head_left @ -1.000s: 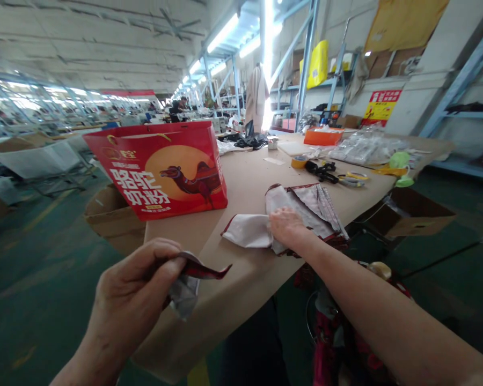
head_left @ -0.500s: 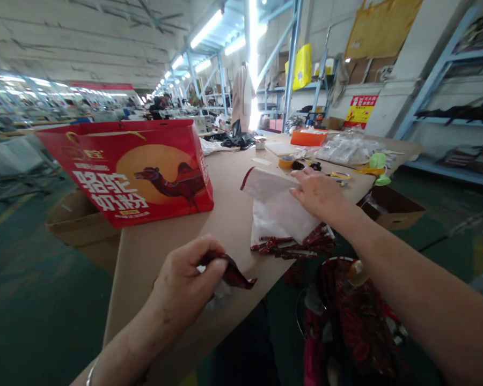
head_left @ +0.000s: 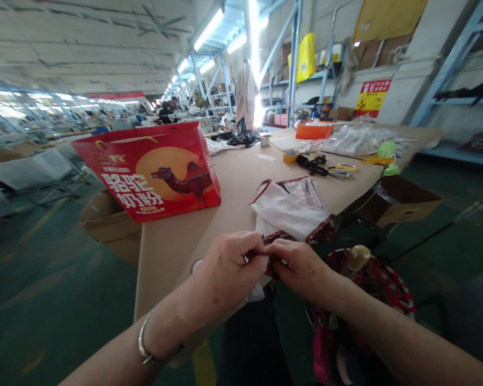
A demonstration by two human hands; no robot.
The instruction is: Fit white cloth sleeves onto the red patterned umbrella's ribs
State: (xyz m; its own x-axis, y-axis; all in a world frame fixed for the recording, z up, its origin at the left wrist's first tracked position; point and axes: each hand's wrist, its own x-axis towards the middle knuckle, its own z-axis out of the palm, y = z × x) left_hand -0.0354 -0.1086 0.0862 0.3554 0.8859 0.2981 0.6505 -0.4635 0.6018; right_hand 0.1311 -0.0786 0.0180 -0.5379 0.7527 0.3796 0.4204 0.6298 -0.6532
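Observation:
Near the table's front edge, my left hand [head_left: 233, 271] pinches a small piece of white fabric with dark red edging [head_left: 256, 292]. My right hand [head_left: 301, 265] meets it there, its fingers closed on the same piece right beside the left fingertips. Most of the piece is hidden behind my hands. Just beyond them lies a loose stack of white fabric pieces with dark red patterned trim [head_left: 290, 212], slightly spread out. A silver bangle [head_left: 144, 339] circles my left wrist.
A red paper bag with a camel [head_left: 177, 179] stands on the table [head_left: 161, 246] at left. Yellow tape [head_left: 290, 157], yellow-handled scissors [head_left: 342, 170], an orange box [head_left: 314, 130] and clear plastic bags [head_left: 358, 138] lie farther back. Right of my legs is a container of red patterned fabric [head_left: 390, 284].
My right hand has left the fabric stack and come down to the piece in my left hand. The left hand has moved right, and the stack's top pieces lie differently.

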